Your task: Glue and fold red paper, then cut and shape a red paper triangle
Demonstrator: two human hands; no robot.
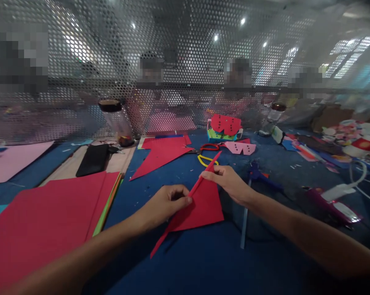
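Observation:
Between my hands is a sheet of red paper [200,209], its far-left edge rolled into a thin slanting tube. My left hand [169,200] pinches the roll near its middle, thumb on top. Higher up, toward the roll's pointed far end, my right hand [223,180] closes thumb and fingers on it. The flat part of the sheet spreads to the lower right, above the blue table [185,262]. Just beyond the roll's tip lie scissors [208,160] with yellow and red handles. A cut red sheet [163,153] lies behind my left hand.
Large red sheets [49,209] are stacked at left, near a black phone [93,159]. A glue gun [257,174] with a clear stick lies right of my right hand. Two glass bottles [119,123], cut paper shapes [226,125] and a perforated metal screen [185,53] stand beyond.

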